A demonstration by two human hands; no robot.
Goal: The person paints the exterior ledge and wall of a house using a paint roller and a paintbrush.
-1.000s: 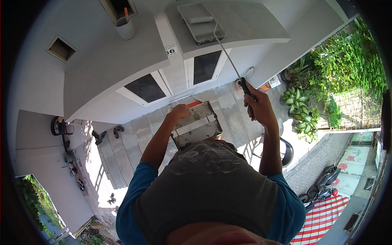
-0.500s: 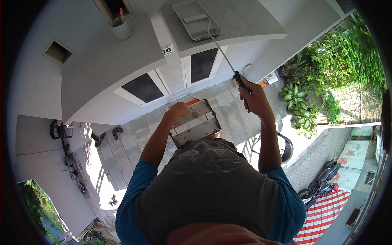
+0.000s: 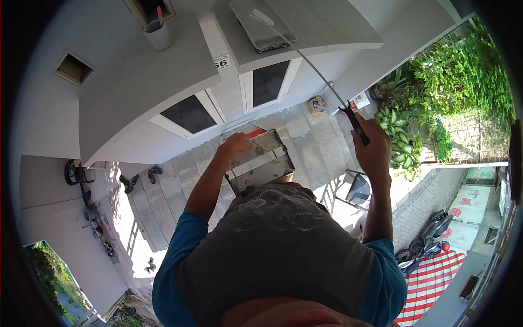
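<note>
My right hand (image 3: 373, 143) is closed round the black grip of a long paint roller (image 3: 316, 72). The roller's pale head lies over a grey paint tray (image 3: 251, 34), which rests on the grey ledge (image 3: 321, 30) ahead. Lower and to the left, my left hand (image 3: 238, 143) is closed on the edge of a paint-spattered platform (image 3: 261, 168), beside its red strip (image 3: 256, 132). The platform is right in front of my body, high over the paving.
A white bucket (image 3: 158, 39) with an orange-handled tool stands on the ledge to the left. Below the ledge are dark-paned windows (image 3: 271, 84). A chair (image 3: 357, 189), potted plants (image 3: 393, 124) and a parked motorbike (image 3: 430, 237) are down at the right.
My right hand has moved right, taking the roller handle along. The roller head has turned and shifted toward the far end of the tray. My left hand stays at the platform edge.
</note>
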